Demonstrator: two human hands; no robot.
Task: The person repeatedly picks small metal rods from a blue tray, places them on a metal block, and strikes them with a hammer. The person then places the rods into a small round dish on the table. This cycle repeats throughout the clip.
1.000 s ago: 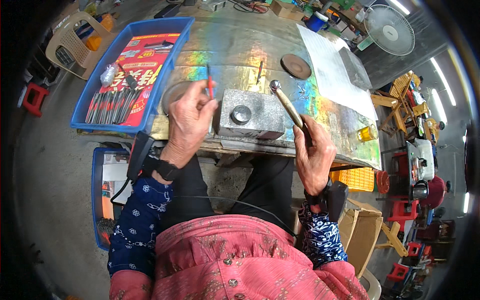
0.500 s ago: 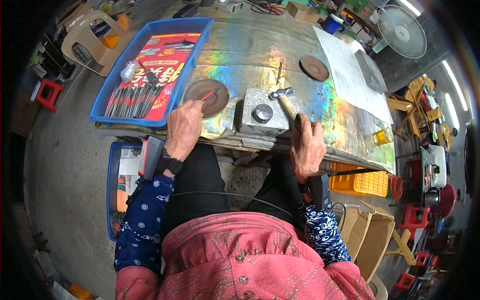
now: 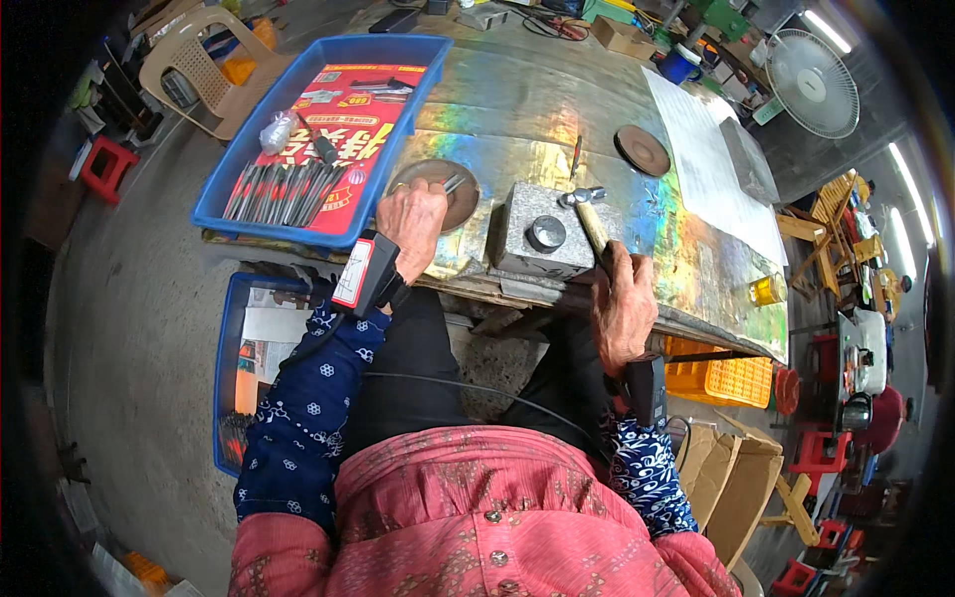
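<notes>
R hand [image 3: 625,300] grips shiny-headed, pale-handled ball-peen hammer [image 3: 591,223] at far R of gray block [image 3: 526,206]; L hand [image 3: 411,221] curled at brown dish [image 3: 462,207], can't tell if gripping.

Dish [image 3: 461,206] between tray [image 3: 279,233] and block [image 3: 527,206]; puck [image 3: 546,234] on block.
</notes>
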